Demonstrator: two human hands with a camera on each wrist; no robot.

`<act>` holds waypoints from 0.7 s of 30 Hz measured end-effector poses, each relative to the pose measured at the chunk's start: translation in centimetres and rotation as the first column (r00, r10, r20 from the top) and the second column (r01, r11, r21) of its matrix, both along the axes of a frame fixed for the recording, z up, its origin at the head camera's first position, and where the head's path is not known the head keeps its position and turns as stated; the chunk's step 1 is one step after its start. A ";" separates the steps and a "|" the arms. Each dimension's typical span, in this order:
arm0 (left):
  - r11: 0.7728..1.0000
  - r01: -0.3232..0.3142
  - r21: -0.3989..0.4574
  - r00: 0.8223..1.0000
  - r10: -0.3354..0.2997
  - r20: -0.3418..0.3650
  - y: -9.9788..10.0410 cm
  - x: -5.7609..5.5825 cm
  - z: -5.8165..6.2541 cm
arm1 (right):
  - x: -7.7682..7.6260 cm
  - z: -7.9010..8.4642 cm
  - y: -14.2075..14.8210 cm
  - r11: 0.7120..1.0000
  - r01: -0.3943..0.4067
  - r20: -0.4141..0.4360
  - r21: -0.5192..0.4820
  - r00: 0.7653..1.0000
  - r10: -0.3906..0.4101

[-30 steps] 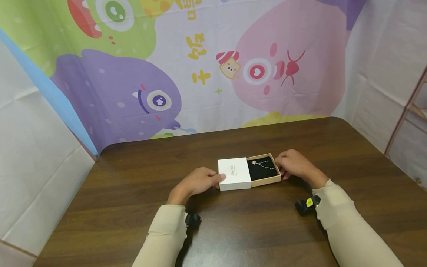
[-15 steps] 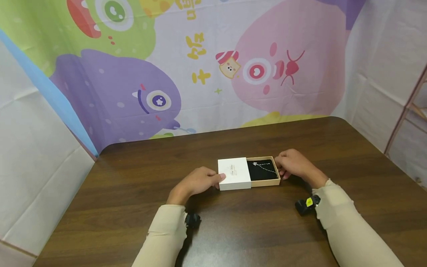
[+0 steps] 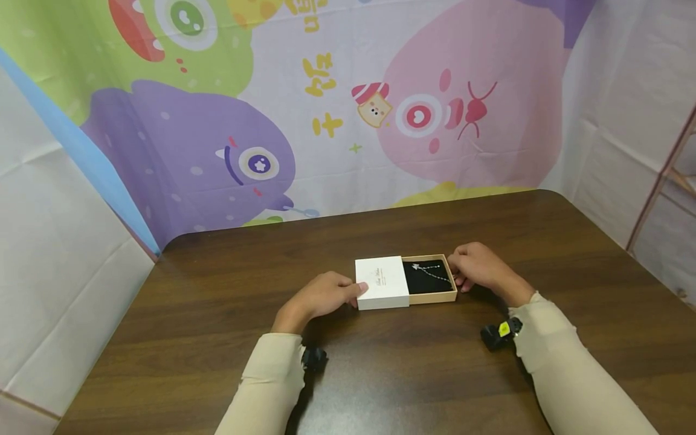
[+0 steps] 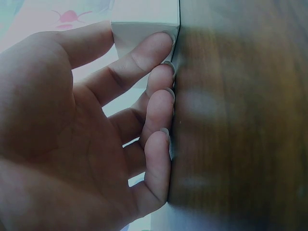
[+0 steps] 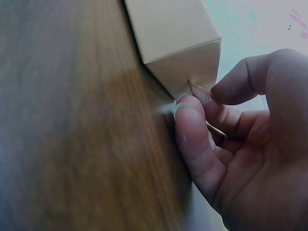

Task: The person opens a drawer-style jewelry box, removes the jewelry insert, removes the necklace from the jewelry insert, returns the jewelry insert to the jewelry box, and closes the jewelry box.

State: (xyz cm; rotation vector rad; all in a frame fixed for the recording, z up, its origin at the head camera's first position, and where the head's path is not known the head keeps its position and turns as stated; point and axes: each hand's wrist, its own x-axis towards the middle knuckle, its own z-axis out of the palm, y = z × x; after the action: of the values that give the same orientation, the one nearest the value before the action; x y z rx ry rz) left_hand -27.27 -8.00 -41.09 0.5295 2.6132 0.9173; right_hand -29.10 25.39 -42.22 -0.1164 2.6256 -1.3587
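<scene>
A white slide-out jewellery box lies on the table, its printed sleeve (image 3: 380, 272) at the left and its tan drawer (image 3: 435, 298) pulled partway out to the right. Inside the drawer, a silvery chain with a small pendant (image 3: 416, 266) rests on a black pad (image 3: 421, 283). My left hand (image 3: 328, 294) grips the sleeve's left end, thumb on top; in the left wrist view its index finger lies against the white end (image 4: 127, 41). At the drawer's outer end, my right hand (image 3: 481, 266) pinches a small ribbon tab (image 5: 199, 94) between thumb and fingertips.
The dark brown wooden table (image 3: 370, 368) extends around the box. A cartoon-printed cloth (image 3: 337, 169) hangs behind its far edge, and pale cloth panels (image 3: 614, 121) stand at both sides. Each wrist wears a small black camera (image 3: 495, 337).
The drawer's outer end has dropped slightly, from a little raised to level with the sleeve. Both hands keep nearly the same places and holds.
</scene>
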 end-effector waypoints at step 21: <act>1.000 -0.001 0.008 1.000 0.001 0.001 0.0 0.0 0.0 | -0.1 -0.1 0.1 1.000 0.000 0.006 -0.024 1.000 0.000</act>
State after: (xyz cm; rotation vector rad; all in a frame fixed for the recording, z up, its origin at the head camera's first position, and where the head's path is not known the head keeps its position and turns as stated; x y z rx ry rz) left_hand -27.27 -8.01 -41.10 0.5297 2.6106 0.9279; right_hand -29.17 25.45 -42.35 -0.1146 2.6049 -1.3882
